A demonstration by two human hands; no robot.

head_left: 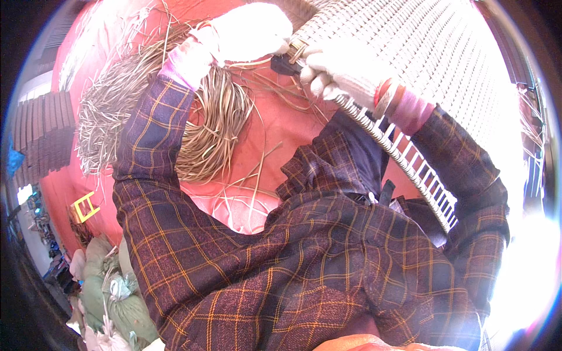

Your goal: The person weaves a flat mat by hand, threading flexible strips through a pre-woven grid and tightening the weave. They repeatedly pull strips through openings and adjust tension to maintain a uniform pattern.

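Both my hands wear white gloves and work at the near edge of a large white woven panel (421,64). My left hand (249,32) is closed around pale reed strips at the panel's corner. My right hand (342,73) grips the panel's edge beside a small dark tool (285,64); which hand holds the tool I cannot tell. The panel's unwoven rim shows a row of upright white stakes (418,172) running down toward my lap. Plaid sleeves cover both forearms.
A big loose bundle of tan reed strips (205,123) lies on the red floor (64,193) to my left. A small yellow stool (84,206) and green sacks (111,292) sit at the lower left. Strong glare washes out the right side.
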